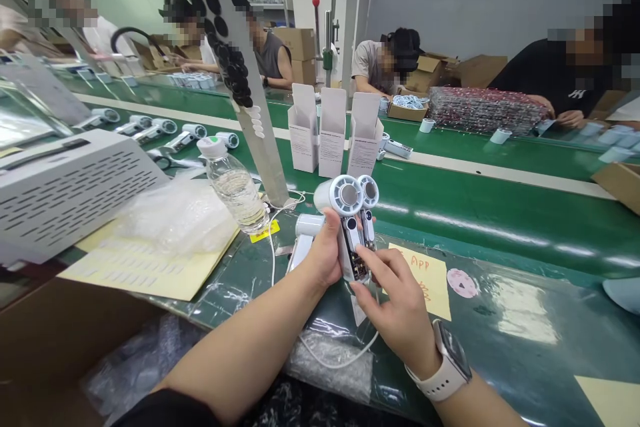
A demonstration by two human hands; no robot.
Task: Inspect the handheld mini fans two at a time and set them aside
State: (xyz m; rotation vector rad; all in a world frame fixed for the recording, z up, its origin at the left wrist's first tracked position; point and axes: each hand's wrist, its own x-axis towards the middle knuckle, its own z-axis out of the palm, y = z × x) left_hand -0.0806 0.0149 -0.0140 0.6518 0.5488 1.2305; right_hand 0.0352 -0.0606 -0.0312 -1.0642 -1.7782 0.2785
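Note:
My left hand [325, 250] grips the handle of a white handheld device with twin round fan heads [347, 197]. Its handle is open at the front, showing a small circuit board [356, 263]. My right hand [400, 300] lies across the handle, its fingertips on or just over the board. I cannot tell whether those fingers pinch anything. A white cable [273, 250] runs from the device area and loops below my hands. Another white part [307, 225] sits behind my left hand, partly hidden.
Just ahead stand a water bottle [235, 187], several white cartons [333, 133], and a grey vented unit [65, 190]. Plastic film [175, 220] lies on yellow paper to the left. Several white fans [160, 130] sit on the green belt [475, 213]. Co-workers [385, 63] work beyond it.

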